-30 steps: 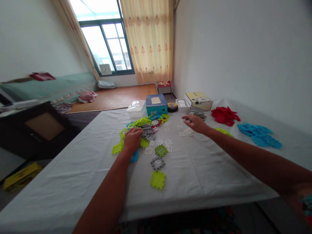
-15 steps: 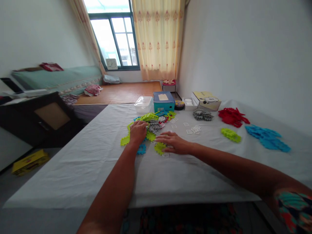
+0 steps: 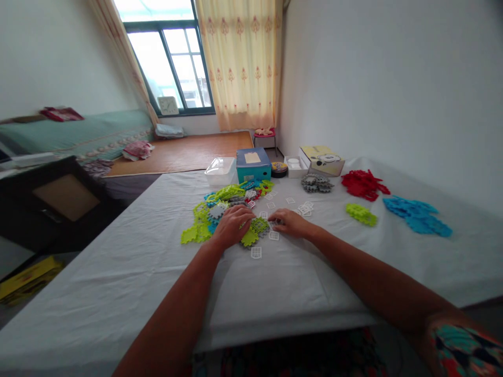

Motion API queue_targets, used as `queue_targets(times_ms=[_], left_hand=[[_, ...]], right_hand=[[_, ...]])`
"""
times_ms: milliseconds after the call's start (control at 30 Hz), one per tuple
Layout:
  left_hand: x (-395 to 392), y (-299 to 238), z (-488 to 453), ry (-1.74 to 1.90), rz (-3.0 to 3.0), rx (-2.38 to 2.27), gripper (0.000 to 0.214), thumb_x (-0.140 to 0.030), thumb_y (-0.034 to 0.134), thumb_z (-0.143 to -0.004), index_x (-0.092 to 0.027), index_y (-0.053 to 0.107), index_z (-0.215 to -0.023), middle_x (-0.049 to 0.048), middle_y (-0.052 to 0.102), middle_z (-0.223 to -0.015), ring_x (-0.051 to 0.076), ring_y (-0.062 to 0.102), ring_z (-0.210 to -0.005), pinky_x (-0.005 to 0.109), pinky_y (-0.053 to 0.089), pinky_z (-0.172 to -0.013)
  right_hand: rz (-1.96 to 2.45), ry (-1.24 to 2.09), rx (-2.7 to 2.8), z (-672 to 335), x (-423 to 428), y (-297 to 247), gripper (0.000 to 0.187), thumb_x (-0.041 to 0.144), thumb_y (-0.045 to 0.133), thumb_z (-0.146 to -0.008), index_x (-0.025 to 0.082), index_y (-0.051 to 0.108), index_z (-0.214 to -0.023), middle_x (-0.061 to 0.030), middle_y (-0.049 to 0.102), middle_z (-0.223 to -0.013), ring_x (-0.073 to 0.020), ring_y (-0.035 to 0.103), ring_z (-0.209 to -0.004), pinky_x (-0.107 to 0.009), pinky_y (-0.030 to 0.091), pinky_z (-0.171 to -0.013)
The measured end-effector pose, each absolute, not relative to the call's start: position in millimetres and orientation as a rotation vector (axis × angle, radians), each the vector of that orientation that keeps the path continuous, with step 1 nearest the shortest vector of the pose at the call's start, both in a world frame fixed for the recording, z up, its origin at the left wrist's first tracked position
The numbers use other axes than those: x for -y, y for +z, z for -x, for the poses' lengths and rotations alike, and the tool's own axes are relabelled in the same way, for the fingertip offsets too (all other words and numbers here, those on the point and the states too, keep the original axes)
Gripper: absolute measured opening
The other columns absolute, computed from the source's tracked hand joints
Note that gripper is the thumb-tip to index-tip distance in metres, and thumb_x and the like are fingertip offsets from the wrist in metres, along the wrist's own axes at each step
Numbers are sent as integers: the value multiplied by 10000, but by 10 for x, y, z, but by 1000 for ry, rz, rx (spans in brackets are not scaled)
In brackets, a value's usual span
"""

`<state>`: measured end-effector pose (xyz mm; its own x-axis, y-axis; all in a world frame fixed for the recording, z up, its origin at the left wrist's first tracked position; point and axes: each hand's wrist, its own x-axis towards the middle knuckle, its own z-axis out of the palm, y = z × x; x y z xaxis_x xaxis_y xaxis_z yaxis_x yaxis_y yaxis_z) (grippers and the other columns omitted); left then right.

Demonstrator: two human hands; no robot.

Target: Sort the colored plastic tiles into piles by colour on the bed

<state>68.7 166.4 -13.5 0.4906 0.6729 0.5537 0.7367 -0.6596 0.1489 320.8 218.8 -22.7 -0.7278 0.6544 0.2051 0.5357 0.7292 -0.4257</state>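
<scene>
Over the near side of a mixed pile of notched plastic building pieces lies my left hand, fingers stretched and flat, touching yellow-green pieces. My right hand is just to the right, its fingers curled down and thumb tucked under. A small grey piece shows between its fingertips and thumb, partly hidden. White window-like frames lie by the right hand, and another white frame is nearer me. Behind the left hand the pile holds yellow-green, blue, grey and a few red pieces.
To the right are separate heaps: grey, red, yellow-green and blue. Along the back stand a clear plastic box, a blue box, a round tin, a white tray and a yellow carton.
My left hand has slid nearer and right off the pile's middle. My right hand's fingers have gone from spread to curled. A white frame now lies alone nearer me. The view has shifted right.
</scene>
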Motion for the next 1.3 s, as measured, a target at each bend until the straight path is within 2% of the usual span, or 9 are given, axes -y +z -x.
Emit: queue_targets(times_ms=[133, 267, 467, 600, 733, 1000, 1100, 1200, 1300], left_hand=[[-1630, -135, -777, -795, 2718, 1204, 256, -263, 503, -932, -252, 672, -1124, 50, 701, -1104, 220, 565, -1135, 417, 435, -999], [-1616, -110, -780, -766, 2723, 1234, 262, -293, 483, -947, -254, 679, -1117, 48, 701, -1118, 226, 561, -1142, 421, 424, -1009], [-1575, -68, -850, -665, 2787, 1245, 280, -359, 461, -964, -262, 700, -1076, 36, 707, -1118, 215, 550, -1155, 401, 389, -1032], [-1590, -74, -835, -602, 2746, 1331, 340, -383, 411, -984, -261, 725, -939, 26, 727, -1013, 199, 572, -1120, 379, 380, -1022], [-1613, -87, -757, -607, 2686, 1389, 370, -394, 397, -987, -250, 726, -899, 32, 731, -947, 201, 578, -1099, 381, 378, -1014], [-1618, -71, -713, -624, 2613, 1415, 360, -383, 419, -981, -249, 709, -816, 25, 723, -892, 190, 591, -1037, 361, 384, -979], [-1621, -77, -726, -614, 2590, 1416, 365, -392, 421, -981, -245, 707, -808, 26, 720, -886, 191, 589, -1043, 360, 381, -977], [-1612, -68, -730, -603, 2573, 1425, 374, -391, 412, -986, -239, 708, -814, 24, 722, -885, 191, 591, -1035, 365, 383, -968], [-1590, -30, -705, -622, 2558, 1437, 374, -383, 423, -983, -242, 712, -793, 20, 726, -892, 190, 598, -1007, 371, 386, -959]], right_hand=[[966, 528, 2427, -3237, -2230, -216, 226, 145, 692, -742, 175, 700, -966, -37, 668, -879, -141, 606, -779, -253, 467, -738], [1147, 499, 2228, -3538, -2439, -175, 137, 223, 624, -833, 175, 710, -927, -43, 699, -843, -152, 626, -755, -267, 474, -736], [1234, 28, 2234, -3702, -2572, -241, 293, 210, 537, -893, 153, 688, -1138, -125, 678, -1163, -249, 566, -1060, -392, 415, -966], [991, 92, 2469, -3345, -2369, -312, 390, 150, 430, -937, 218, 619, -1270, -66, 649, -1259, -231, 495, -1173, -382, 397, -982], [905, 116, 2708, -3104, -2208, -323, 473, 122, 441, -923, 321, 551, -1337, -8, 567, -1383, -257, 381, -1314, -437, 355, -980], [1357, -130, 2549, -3388, -2255, -73, 258, 71, 481, -859, 169, 715, -907, -139, 705, -1049, -301, 488, -1145, -483, 315, -945], [1370, -112, 2453, -3393, -2332, -133, 327, 137, 435, -917, 183, 669, -1141, -132, 671, -1179, -291, 468, -1183, -463, 331, -949], [1195, -3, 2562, -3286, -2388, -255, 407, 343, 408, -979, 250, 533, -1356, -70, 571, -1373, -276, 387, -1302, -464, 306, -1019], [1158, -23, 2633, -3235, -2388, -270, 387, 450, 420, -972, 276, 610, -1261, -54, 602, -1336, -296, 368, -1320, -513, 246, -1062]])
